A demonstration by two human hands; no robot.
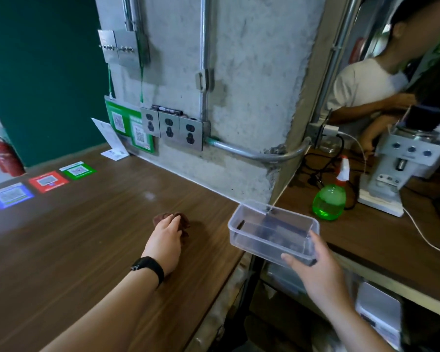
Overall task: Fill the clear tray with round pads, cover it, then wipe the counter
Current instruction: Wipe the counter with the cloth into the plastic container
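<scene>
A long wooden counter [87,237] runs along a concrete pillar [252,97] fitted with three wall sockets [172,128]. Behind the pillar a second person [366,90] works at a grey machine [401,161]. A green spray bottle [330,199] stands on the side counter, just beyond the clear tray [272,232]. The right hand [318,270] grips the tray's near corner, thumb on the side wall, holding it in the air off the counter's edge. The left hand [167,237] presses a crumpled brown cloth [173,221] on the counter, fingers curled over it.
</scene>
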